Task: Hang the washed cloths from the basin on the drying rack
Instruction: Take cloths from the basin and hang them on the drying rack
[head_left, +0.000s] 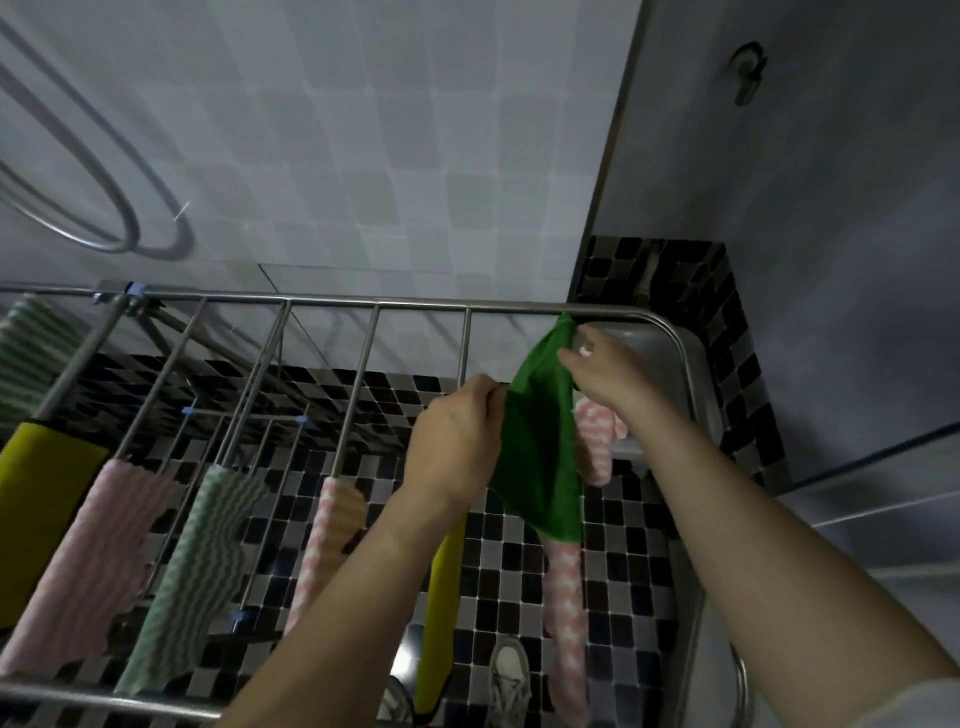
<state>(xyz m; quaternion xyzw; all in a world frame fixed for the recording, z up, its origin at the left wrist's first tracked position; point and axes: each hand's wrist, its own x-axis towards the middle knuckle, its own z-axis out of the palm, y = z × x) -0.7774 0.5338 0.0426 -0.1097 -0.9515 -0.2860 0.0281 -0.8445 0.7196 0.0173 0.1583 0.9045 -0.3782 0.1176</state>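
A green cloth (540, 441) hangs between my two hands above the right end of the steel drying rack (332, 301). My left hand (457, 431) pinches its left edge. My right hand (597, 369) grips its top corner close to the rack's far rail. Below the green cloth a pink checked cloth (569, 613) hangs down from a bar. A steel basin (691, 374) sits behind my right hand, with a pink striped cloth (597, 441) in it.
Several cloths hang on the rack's bars: yellow (36, 499), pink (88, 561), green wavy (197, 571), pink striped (322, 545), another yellow (441, 613). A striped cloth (31, 348) hangs far left. Mosaic floor and a shoe (511, 675) lie below.
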